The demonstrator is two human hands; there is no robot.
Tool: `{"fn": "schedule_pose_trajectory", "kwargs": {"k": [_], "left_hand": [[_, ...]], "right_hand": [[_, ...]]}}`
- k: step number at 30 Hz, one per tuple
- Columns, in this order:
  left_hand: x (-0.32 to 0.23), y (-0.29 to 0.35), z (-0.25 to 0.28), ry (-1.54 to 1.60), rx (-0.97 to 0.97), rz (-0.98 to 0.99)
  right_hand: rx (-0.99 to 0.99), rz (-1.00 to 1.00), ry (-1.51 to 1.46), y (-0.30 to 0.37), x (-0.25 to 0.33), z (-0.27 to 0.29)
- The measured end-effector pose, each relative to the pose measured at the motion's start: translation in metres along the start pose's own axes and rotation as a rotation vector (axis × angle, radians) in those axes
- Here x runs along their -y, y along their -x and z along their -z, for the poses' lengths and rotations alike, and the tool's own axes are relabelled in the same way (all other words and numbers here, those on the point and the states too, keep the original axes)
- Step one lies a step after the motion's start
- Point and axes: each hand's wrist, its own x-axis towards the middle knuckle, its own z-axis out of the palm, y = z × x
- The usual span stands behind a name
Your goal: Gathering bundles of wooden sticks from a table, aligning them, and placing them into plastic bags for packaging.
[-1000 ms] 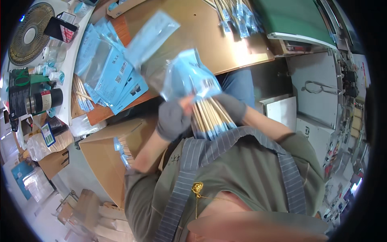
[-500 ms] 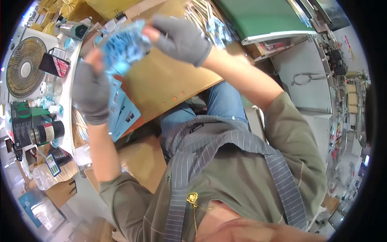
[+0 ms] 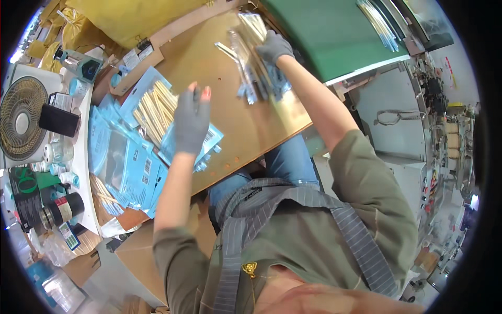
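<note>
My right hand (image 3: 274,48), in a grey fingerless glove, is closed on the side of a bundle of thin pale sticks in clear and blue wrappers (image 3: 256,65). That bundle is blurred at the far middle of the brown work surface. My left hand (image 3: 191,120), gloved alike, has its fingers stretched out, the tips apart. It lies over a blue packet (image 3: 212,137), hiding part of it. Just left of that hand, pale sticks (image 3: 157,111) rest on a blue card-backed packet. More flat blue packets with clear windows (image 3: 123,166) overlap at the left.
A green surface (image 3: 319,36) at the far right bears more wrapped sticks (image 3: 379,23). Along the left, a white shelf holds a fan (image 3: 22,123), a phone (image 3: 59,120), small jars and a dark flask (image 3: 64,208). Yellow bags (image 3: 141,18) stand behind.
The blue packet of sticks held up between both hands is no longer raised there. My right hand has moved right onto the wrapped sticks; my left hand has shifted right and lower over the blue packet.
</note>
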Motion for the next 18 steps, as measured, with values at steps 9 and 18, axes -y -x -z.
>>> {"fn": "schedule_pose_trajectory", "kwargs": {"k": [9, 18], "left_hand": [[0.001, -0.102, -0.085, 0.291, 0.143, 0.566], [0.043, -0.064, -0.043, 0.614, 0.112, 0.821]], "right_hand": [[0.244, 0.107, -0.22, 0.029, 0.032, -0.009], [0.916, -0.076, -1.255, 0.093, 0.071, -0.037]]}}
